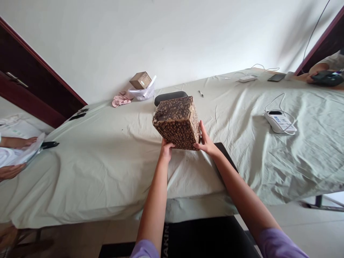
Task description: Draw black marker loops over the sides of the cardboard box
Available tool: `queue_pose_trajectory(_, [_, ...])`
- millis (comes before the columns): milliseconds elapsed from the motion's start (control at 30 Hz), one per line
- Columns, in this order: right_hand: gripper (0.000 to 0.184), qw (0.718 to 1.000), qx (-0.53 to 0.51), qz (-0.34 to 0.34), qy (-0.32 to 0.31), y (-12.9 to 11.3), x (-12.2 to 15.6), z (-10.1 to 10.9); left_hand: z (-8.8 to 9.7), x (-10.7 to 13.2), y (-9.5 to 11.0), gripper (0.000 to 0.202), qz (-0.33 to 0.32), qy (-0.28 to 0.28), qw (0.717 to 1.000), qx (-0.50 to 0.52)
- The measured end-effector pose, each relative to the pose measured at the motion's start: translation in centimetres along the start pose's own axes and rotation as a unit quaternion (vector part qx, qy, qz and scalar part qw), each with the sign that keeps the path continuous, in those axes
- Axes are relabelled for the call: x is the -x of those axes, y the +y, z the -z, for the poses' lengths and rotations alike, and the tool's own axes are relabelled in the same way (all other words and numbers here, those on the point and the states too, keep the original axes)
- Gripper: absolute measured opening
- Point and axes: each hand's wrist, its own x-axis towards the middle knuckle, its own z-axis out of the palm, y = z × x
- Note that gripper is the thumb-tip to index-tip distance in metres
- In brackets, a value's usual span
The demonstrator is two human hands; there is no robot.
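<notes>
Between my two hands a box (176, 130) with a dark brown and gold floral pattern is held up, tilted, over the cloth-covered table. My left hand (166, 149) grips its lower left part, the thumb on the near face and the other fingers hidden beneath. On the right side, my right hand (206, 142) presses against the box with its thumb at the lower near corner and a finger up along the side. Just behind the box lies a dark elongated case (169, 96), partly covered by it. A flat black object (227, 157) lies under my right forearm.
A pale green cloth (107, 179) covers the table. At the back stand a brown box (141, 80), a plastic bag (143, 94) and a pink cloth (122, 98). To the right sit a white corded device (280, 122) and a power strip (247, 79). Other people's hands (25, 142) are at both ends.
</notes>
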Motion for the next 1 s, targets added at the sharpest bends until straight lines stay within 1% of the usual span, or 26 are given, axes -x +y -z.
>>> queue_pose_trajectory(100, [0.148,0.995,0.080,0.057,-0.013,-0.4,-0.1,-0.2,0.1,-0.7,-0.5,0.045,-0.012,0.012,1.000,-0.010])
queue_pose_trajectory(200, [0.146,0.990,0.104,0.090,-0.014,-1.0,-0.2,-0.5,0.3,-1.0,-0.9,0.043,-0.019,0.018,1.000,-0.011])
queue_pose_trajectory(333, [0.144,0.993,0.083,0.085,-0.005,-1.3,-0.1,-0.7,0.7,-1.1,-0.9,0.041,-0.023,0.013,1.000,-0.013])
queue_pose_trajectory(400, [0.146,0.994,0.078,0.074,0.004,-1.2,0.0,-0.8,0.6,-1.0,-0.8,0.041,-0.026,0.011,0.999,-0.016])
queue_pose_trajectory(433, [0.147,0.995,0.078,0.067,0.012,-1.1,0.0,-0.9,0.4,-0.9,-0.6,0.044,-0.028,0.010,0.999,-0.015])
queue_pose_trajectory(467, [0.148,0.995,0.079,0.060,0.025,-1.0,0.0,-0.9,0.2,-0.7,-0.5,0.050,-0.037,0.006,0.999,-0.014])
queue_pose_trajectory(500, [0.149,0.994,0.081,0.052,0.043,-0.9,0.0,-0.9,-0.1,-0.5,-0.3,0.062,-0.054,-0.003,0.998,-0.013])
queue_pose_trajectory(600, [0.152,0.991,0.065,0.032,0.111,-1.0,0.0,-0.9,-0.9,0.2,-0.1,0.108,-0.122,-0.045,0.991,-0.030])
queue_pose_trajectory(667, [0.144,0.991,0.037,0.026,0.129,-1.6,0.1,-0.9,-1.1,0.5,-0.1,0.127,-0.136,-0.072,0.987,-0.054])
queue_pose_trajectory(733, [0.129,0.992,0.020,0.027,0.122,-2.4,0.1,-1.0,-0.8,0.5,-0.4,0.134,-0.115,-0.090,0.987,-0.069])
queue_pose_trajectory(800, [0.117,0.993,0.012,0.033,0.116,-3.2,0.1,-1.1,-0.4,0.4,-0.7,0.134,-0.086,-0.110,0.988,-0.070])
queue_pose_trajectory(900, [0.108,0.993,-0.008,0.034,0.116,-3.8,0.2,-1.3,0.1,0.2,-1.0,0.133,-0.053,-0.128,0.989,-0.056])
queue_pose_trajectory(1000, [0.102,0.993,-0.019,0.027,0.114,-3.9,0.2,-1.4,0.1,0.3,-1.1,0.137,-0.043,-0.141,0.988,-0.047])
